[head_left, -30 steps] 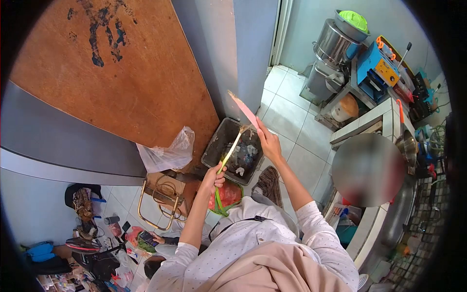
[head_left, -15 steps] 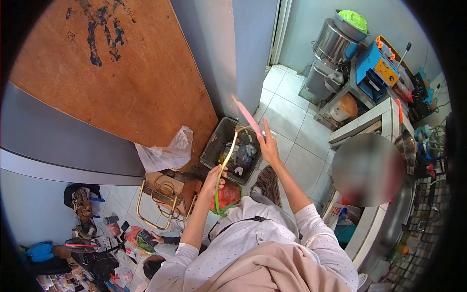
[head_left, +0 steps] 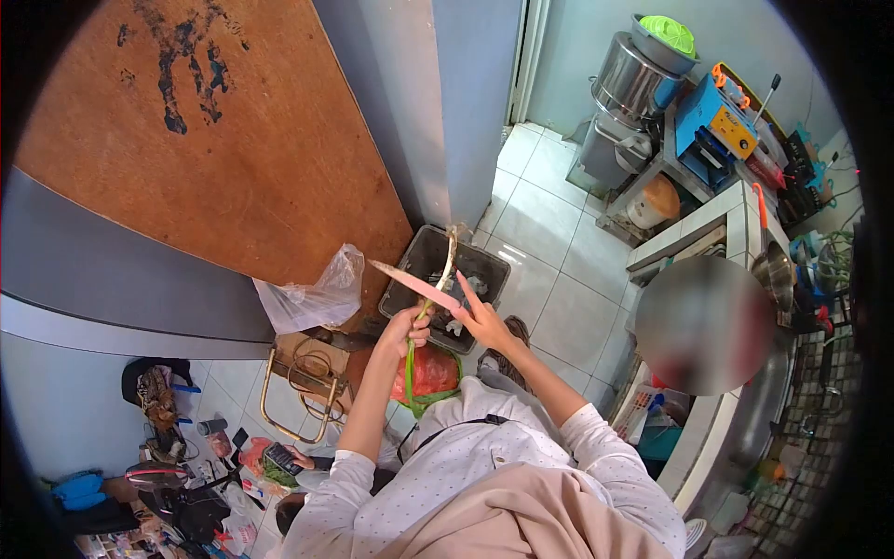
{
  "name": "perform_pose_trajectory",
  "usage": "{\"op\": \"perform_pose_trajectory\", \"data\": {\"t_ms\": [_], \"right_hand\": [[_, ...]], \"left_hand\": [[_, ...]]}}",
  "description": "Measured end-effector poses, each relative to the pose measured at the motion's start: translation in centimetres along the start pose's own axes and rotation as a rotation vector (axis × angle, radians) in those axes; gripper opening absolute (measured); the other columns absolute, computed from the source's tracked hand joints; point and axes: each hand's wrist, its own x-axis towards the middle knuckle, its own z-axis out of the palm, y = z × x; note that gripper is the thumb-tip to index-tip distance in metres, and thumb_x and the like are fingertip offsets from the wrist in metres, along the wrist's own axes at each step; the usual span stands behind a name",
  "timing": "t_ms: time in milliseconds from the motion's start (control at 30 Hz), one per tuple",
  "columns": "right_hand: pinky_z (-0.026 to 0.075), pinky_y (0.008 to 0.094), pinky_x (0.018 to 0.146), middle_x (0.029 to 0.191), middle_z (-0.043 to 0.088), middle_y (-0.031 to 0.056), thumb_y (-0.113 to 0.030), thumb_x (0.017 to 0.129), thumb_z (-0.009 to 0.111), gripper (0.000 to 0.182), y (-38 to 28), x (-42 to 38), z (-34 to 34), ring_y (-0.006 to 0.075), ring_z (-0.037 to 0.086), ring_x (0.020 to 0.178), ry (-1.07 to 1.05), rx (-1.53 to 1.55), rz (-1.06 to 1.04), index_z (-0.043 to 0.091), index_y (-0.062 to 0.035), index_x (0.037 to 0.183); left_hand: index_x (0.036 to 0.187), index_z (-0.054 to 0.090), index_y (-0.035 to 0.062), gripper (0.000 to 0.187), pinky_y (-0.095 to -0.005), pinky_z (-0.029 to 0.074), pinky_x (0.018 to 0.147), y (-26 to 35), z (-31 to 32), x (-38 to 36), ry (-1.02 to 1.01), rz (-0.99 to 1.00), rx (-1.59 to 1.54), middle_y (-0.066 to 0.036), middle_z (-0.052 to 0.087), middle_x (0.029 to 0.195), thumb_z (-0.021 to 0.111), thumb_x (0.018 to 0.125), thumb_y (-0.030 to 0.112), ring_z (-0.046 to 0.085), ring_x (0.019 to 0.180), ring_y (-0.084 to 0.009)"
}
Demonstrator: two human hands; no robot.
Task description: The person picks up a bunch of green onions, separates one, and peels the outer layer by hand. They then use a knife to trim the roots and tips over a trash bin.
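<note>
My left hand [head_left: 407, 331] is closed around the green part of a long spring onion [head_left: 451, 253], whose white root end points away from me over a black bin [head_left: 494, 258]. Its green leaves hang down below my fist. In my right hand [head_left: 484, 324] is a knife [head_left: 413, 281] with a pinkish blade. The blade lies across the stalk just beyond my left hand, its tip toward the left. My right index finger is stretched along the knife. Crumpled litter lies inside the bin. A red plastic bag [head_left: 430, 371] with a green edge sits below my left hand.
A clear plastic bag [head_left: 326, 296] hangs by the brown board [head_left: 251, 158] at left. Below it stands a metal-framed chair [head_left: 267, 401]. Another person's hand [head_left: 300, 457] holds a phone, lower left. Tiled counter [head_left: 694, 466] and sink run along the right, partly blurred.
My right hand has brought the knife left and down, from beside the spring onion to across its stalk. The spring onion's root end has shifted slightly away from me.
</note>
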Motion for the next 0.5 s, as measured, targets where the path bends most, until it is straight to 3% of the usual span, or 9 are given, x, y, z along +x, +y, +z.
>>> {"op": "perform_pose_trajectory", "data": {"t_ms": [167, 267, 333, 367, 433, 500], "right_hand": [[0.041, 0.0372, 0.057, 0.058, 0.051, 0.0172, -0.026, 0.087, 0.045, 0.062, 0.1, 0.5, -0.1, 0.0293, 0.051, 0.051, 0.048, 0.067, -0.041, 0.011, -0.0205, 0.139], [0.041, 0.0367, 0.058, 0.062, 0.053, 0.0185, -0.025, 0.087, 0.044, 0.056, 0.5, 0.8, 0.3, 0.0312, 0.051, 0.052, 0.006, 0.067, -0.067, 0.021, -0.0196, 0.137], [0.042, 0.0368, 0.057, 0.065, 0.055, 0.0206, -0.025, 0.087, 0.044, 0.049, 0.9, 1.4, 1.2, 0.034, 0.052, 0.054, 0.205, 0.035, -0.428, 0.031, -0.0201, 0.134], [0.042, 0.0368, 0.057, 0.065, 0.055, 0.0206, -0.025, 0.087, 0.044, 0.049, 1.3, 1.2, 1.1, 0.034, 0.052, 0.054, 0.204, 0.035, -0.427, 0.031, -0.0201, 0.134], [0.044, 0.0377, 0.056, 0.065, 0.055, 0.0213, -0.027, 0.087, 0.044, 0.044, -0.2, 0.4, 0.1, 0.0355, 0.054, 0.055, 0.044, -0.06, -0.106, 0.037, -0.0224, 0.13], [0.044, 0.0381, 0.055, 0.063, 0.054, 0.021, -0.027, 0.087, 0.044, 0.044, -0.2, 0.4, 0.0, 0.0352, 0.055, 0.054, 0.058, -0.139, -0.095, 0.037, -0.0236, 0.13]], "left_hand": [[0.086, 0.046, 0.0109, 0.024, -0.0172, 0.021, 0.034, -0.1, 0.3, -0.6, -0.082, -0.062, -0.024, 0.009, 0.03, 0.049, 0.033, 0.094, 0.03, 0.024, 0.035, -0.0023], [0.085, 0.045, 0.0116, 0.025, -0.0167, 0.021, 0.035, -0.4, 0.3, -0.9, -0.114, -0.07, -0.01, 0.009, 0.029, 0.048, 0.034, 0.093, 0.032, 0.024, 0.036, -0.0023], [0.085, 0.045, 0.0123, 0.025, -0.0167, 0.021, 0.035, -0.5, 0.2, -0.9, -0.129, -0.081, -0.02, 0.009, 0.03, 0.049, 0.034, 0.093, 0.033, 0.023, 0.036, -0.0023], [0.085, 0.045, 0.0123, 0.025, -0.0167, 0.021, 0.035, -0.6, 0.2, -0.9, -0.129, -0.081, -0.021, 0.009, 0.03, 0.049, 0.034, 0.093, 0.033, 0.023, 0.036, -0.0023], [0.085, 0.045, 0.0128, 0.024, -0.0171, 0.02, 0.035, -0.7, 0.2, -0.9, -0.115, -0.083, -0.026, 0.009, 0.03, 0.049, 0.035, 0.093, 0.033, 0.023, 0.036, -0.0024], [0.084, 0.045, 0.0129, 0.024, -0.0172, 0.02, 0.035, -0.9, 0.3, -0.9, -0.095, -0.081, -0.025, 0.009, 0.029, 0.049, 0.035, 0.093, 0.033, 0.023, 0.036, -0.0024]]}}
